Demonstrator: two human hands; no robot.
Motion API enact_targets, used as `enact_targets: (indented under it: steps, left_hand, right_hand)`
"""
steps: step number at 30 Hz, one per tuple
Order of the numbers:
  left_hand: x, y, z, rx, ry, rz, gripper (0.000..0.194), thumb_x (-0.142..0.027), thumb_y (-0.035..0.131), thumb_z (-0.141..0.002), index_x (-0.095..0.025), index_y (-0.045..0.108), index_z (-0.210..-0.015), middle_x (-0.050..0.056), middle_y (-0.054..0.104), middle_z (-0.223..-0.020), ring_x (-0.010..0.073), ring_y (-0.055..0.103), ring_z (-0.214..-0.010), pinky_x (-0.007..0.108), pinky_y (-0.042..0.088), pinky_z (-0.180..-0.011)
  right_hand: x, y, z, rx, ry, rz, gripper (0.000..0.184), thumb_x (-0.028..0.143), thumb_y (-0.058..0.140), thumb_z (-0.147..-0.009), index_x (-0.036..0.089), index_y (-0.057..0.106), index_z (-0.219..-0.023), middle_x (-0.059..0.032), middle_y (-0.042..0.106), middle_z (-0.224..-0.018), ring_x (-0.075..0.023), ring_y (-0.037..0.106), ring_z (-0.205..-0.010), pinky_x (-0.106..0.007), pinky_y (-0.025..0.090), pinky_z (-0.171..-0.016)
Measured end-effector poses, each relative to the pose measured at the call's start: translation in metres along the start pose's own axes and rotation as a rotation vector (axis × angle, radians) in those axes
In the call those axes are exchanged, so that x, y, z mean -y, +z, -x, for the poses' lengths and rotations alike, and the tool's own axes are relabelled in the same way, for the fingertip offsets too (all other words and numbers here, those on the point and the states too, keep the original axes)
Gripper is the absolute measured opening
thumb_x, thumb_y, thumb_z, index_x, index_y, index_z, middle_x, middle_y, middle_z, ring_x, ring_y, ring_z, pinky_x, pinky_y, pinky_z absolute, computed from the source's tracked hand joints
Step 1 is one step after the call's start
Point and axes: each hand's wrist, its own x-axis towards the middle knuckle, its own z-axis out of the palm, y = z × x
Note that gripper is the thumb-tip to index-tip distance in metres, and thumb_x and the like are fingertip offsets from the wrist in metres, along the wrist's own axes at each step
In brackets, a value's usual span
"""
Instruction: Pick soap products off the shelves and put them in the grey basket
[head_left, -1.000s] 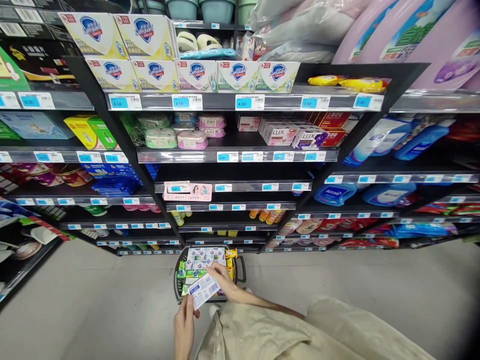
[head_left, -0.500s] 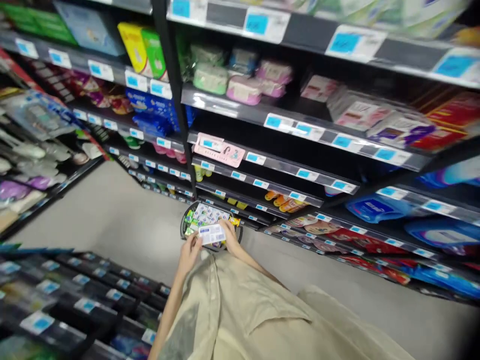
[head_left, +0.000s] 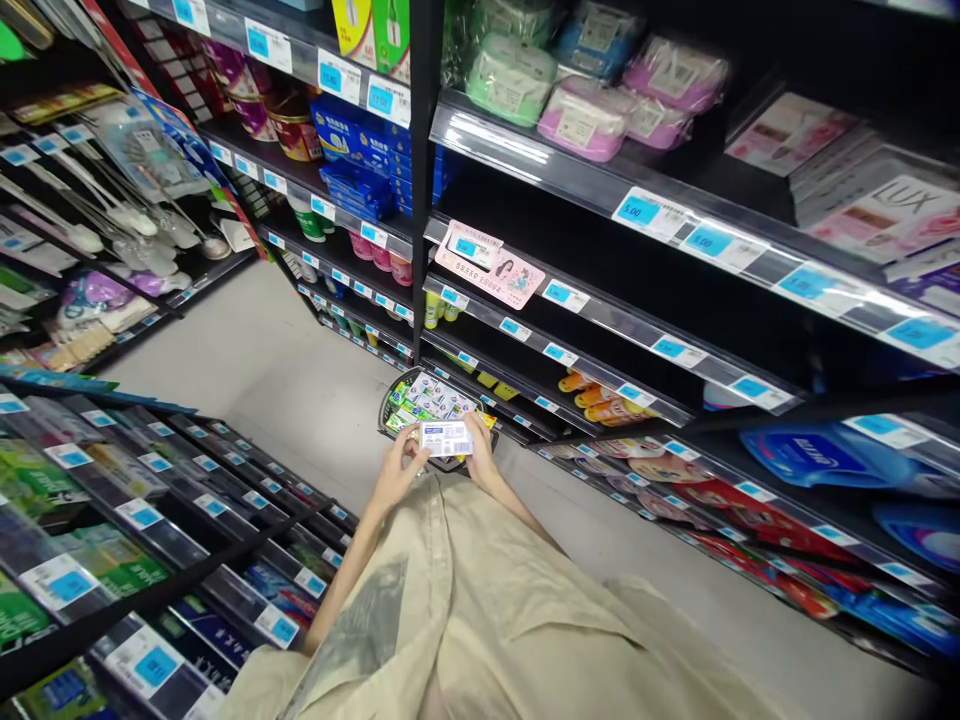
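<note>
Between my two hands is a small white box (head_left: 448,438) with blue print and what looks like a barcode, its printed face towards me. My left hand (head_left: 400,470) pinches its left end, and my right hand (head_left: 480,452) grips the right end. Below and beyond the box stands a black basket (head_left: 384,408), partly hidden by my hands and the box. Inside the basket lie several small white boxes (head_left: 437,396) and green packs (head_left: 401,412).
Shelving (head_left: 525,135) rises ahead and to the right, with soap boxes (head_left: 885,200), wrapped pastel packs (head_left: 585,115) and blue bottles (head_left: 814,455). Another shelf (head_left: 142,510) runs close on my left. Hanging utensils (head_left: 127,215) stand across the grey floor (head_left: 240,340).
My view has shifted, so the shelves appear larger and the basket and hands sit slightly higher and further right. Both hands still hold the white box, which looks more level.
</note>
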Motion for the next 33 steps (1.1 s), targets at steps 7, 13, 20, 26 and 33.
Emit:
enact_targets:
  steps: [7, 13, 20, 26, 33]
  left_hand:
    - [-0.011, 0.004, 0.000, -0.078, 0.011, -0.118, 0.056, -0.047, 0.065, -0.091, -0.016, 0.053, -0.137, -0.007, 0.057, -0.068, 0.0157, 0.057, -0.066, 0.029, 0.048, -0.073]
    - [-0.015, 0.016, -0.002, -0.158, -0.028, -0.195, 0.055, -0.044, 0.071, -0.084, -0.017, 0.058, -0.131, -0.013, 0.048, -0.056, 0.0133, 0.053, -0.052, 0.027, 0.049, -0.068]
    - [-0.021, 0.024, -0.001, -0.087, 0.019, -0.208, 0.061, -0.039, 0.079, -0.083, -0.018, 0.060, -0.136, -0.013, 0.047, -0.057, 0.0126, 0.053, -0.053, 0.024, 0.047, -0.066]
    - [-0.016, 0.023, 0.001, -0.005, 0.149, -0.137, 0.064, -0.041, 0.079, -0.087, -0.020, 0.056, -0.143, -0.011, 0.051, -0.066, 0.0116, 0.052, -0.061, 0.024, 0.048, -0.072]
    - [-0.013, 0.020, 0.001, -0.016, 0.138, -0.118, 0.059, -0.046, 0.077, -0.090, -0.019, 0.060, -0.140, -0.010, 0.050, -0.065, 0.0111, 0.049, -0.059, 0.023, 0.045, -0.068]
  right_hand:
    - [-0.003, 0.001, 0.000, -0.014, 0.117, 0.066, 0.052, 0.069, 0.079, -0.074, 0.023, 0.069, -0.093, 0.0006, 0.067, -0.088, -0.0163, 0.061, -0.079, -0.025, 0.049, -0.067]
    - [-0.009, -0.005, 0.004, 0.052, 0.221, 0.172, 0.054, 0.067, 0.079, -0.076, 0.026, 0.067, -0.109, 0.0000, 0.067, -0.102, -0.0166, 0.063, -0.084, -0.023, 0.050, -0.061]
    - [-0.006, 0.000, 0.013, 0.227, 0.207, 0.035, 0.063, 0.049, 0.087, -0.074, 0.030, 0.064, -0.130, -0.0029, 0.071, -0.120, -0.0199, 0.066, -0.102, -0.027, 0.054, -0.081]
    - [0.016, 0.001, 0.012, 0.294, 0.462, -0.414, 0.064, 0.073, 0.064, -0.081, 0.021, 0.069, -0.119, -0.0111, 0.074, -0.117, -0.0282, 0.066, -0.096, -0.036, 0.051, -0.073]
    - [0.030, -0.009, 0.016, 0.366, 0.479, -0.494, 0.076, 0.084, 0.049, -0.083, 0.024, 0.068, -0.127, -0.0118, 0.072, -0.121, -0.0254, 0.061, -0.090, -0.032, 0.043, -0.071]
